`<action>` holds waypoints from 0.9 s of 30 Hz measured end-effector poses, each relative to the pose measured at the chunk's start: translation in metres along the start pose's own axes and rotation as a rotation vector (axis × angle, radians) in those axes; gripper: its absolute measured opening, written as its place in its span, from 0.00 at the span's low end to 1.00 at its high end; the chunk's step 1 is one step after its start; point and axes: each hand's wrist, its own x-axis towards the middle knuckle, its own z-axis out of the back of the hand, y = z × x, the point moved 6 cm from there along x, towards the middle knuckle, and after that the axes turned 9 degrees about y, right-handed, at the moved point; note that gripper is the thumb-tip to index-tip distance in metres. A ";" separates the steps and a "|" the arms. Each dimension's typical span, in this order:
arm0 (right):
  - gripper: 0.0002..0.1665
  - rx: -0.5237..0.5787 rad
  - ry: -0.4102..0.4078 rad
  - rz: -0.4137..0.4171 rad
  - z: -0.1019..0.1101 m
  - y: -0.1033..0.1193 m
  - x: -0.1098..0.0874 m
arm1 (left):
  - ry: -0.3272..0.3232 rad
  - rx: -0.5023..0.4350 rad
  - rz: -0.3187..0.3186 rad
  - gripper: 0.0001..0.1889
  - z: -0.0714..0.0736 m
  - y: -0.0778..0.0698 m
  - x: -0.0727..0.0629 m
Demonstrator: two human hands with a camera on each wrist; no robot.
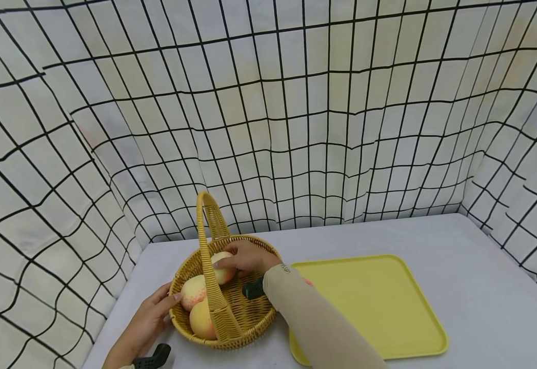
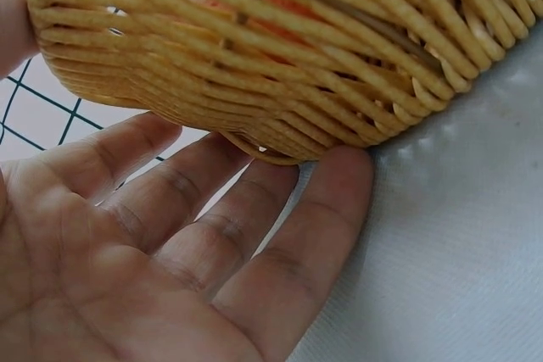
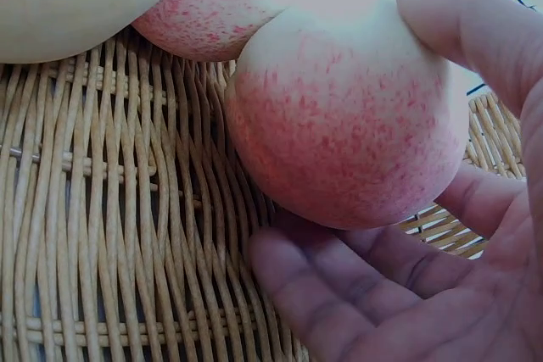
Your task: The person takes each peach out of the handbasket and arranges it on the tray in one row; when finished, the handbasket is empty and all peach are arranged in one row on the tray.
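A wicker basket [image 1: 250, 328] with a tall arched handle stands on the left of the table and holds several peaches. My right hand [image 1: 250, 256] reaches inside and grips a pale peach [image 3: 348, 116] with a red-speckled lower half, thumb on top and fingers curled beneath. Beside it in the basket lie a second speckled peach [image 1: 193, 292] and a yellower peach [image 1: 202, 320], partly behind the handle. At the basket's left side, my left hand [image 1: 145, 318] holds it, thumb over the rim and fingertips [image 2: 344, 175] against the outer wall, low near the table.
A yellow tray [image 1: 365, 307] lies right of the basket, partly under my right forearm. Something pink [image 1: 308, 282] shows at the forearm's edge over the tray, mostly hidden. A white cloth wall [image 1: 296, 128] with black grid lines encloses the white table [image 1: 471, 277].
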 end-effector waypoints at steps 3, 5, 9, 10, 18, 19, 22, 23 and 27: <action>0.22 0.046 0.016 0.015 -0.002 0.001 0.000 | -0.009 -0.004 0.003 0.37 0.001 0.000 0.000; 0.20 0.068 0.021 0.023 -0.002 0.001 -0.001 | -0.006 0.002 0.002 0.37 0.001 0.000 0.000; 0.21 0.070 0.017 0.034 -0.001 0.002 -0.002 | -0.004 0.003 0.005 0.38 0.000 0.000 0.000; 0.21 0.064 0.013 0.036 0.000 0.002 -0.003 | -0.005 0.003 0.005 0.37 0.000 0.000 0.000; 0.25 0.043 -0.021 0.050 0.006 0.004 -0.007 | 0.001 0.009 -0.013 0.35 -0.001 0.001 0.001; 0.25 0.044 -0.026 0.052 0.007 0.004 -0.007 | 0.001 0.008 -0.012 0.35 -0.001 0.001 0.001; 0.27 0.031 -0.041 0.055 0.010 0.005 -0.009 | 0.004 0.007 -0.009 0.35 -0.001 0.001 0.001; 0.28 0.024 -0.048 0.055 0.011 0.006 -0.009 | 0.003 0.008 -0.006 0.35 0.000 0.001 0.002; 0.28 0.014 -0.059 0.056 0.015 0.009 -0.013 | -0.006 0.012 0.003 0.35 0.000 0.002 0.002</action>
